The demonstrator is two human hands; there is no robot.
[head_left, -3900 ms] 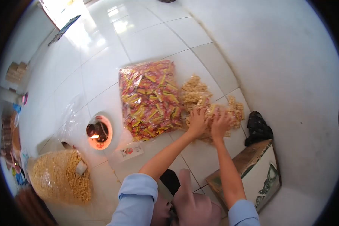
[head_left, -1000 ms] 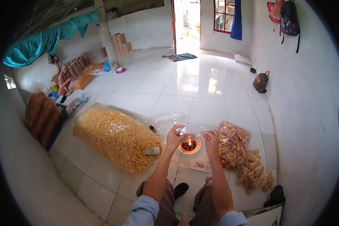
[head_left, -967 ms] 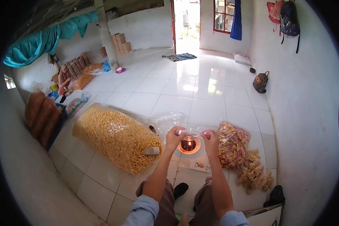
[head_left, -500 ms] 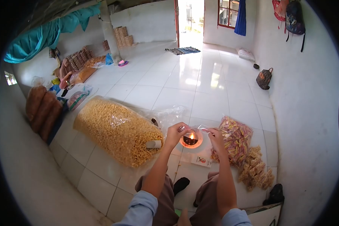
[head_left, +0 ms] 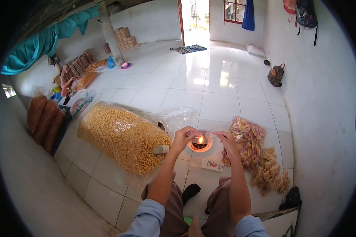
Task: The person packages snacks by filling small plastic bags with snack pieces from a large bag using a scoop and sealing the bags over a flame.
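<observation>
My left hand [head_left: 184, 139] is closed in a pinch on a small clear plastic bag [head_left: 193, 133], left of a small oil lamp. My right hand [head_left: 227, 142] is on the lamp's other side, thumb and forefinger pressed together at the bag's far edge, where the film is hard to see. Between and just below the hands, the lamp [head_left: 199, 146] burns with an orange flame. A white printed card or packet [head_left: 212, 164] lies on the tiles in front of the lamp.
To the left lies a large clear sack of yellow puffed snacks [head_left: 118, 134] with a white scoop [head_left: 161, 149]. A bag of pink-and-yellow packets [head_left: 247, 138] and filled small bags [head_left: 269, 173] lie right. Another person [head_left: 66, 79] sits far left near brown sacks [head_left: 45, 118].
The plastic between my hands shows less clearly than before, and my right fingers look straighter. Both hands stay close to the flame. The view has shifted slightly.
</observation>
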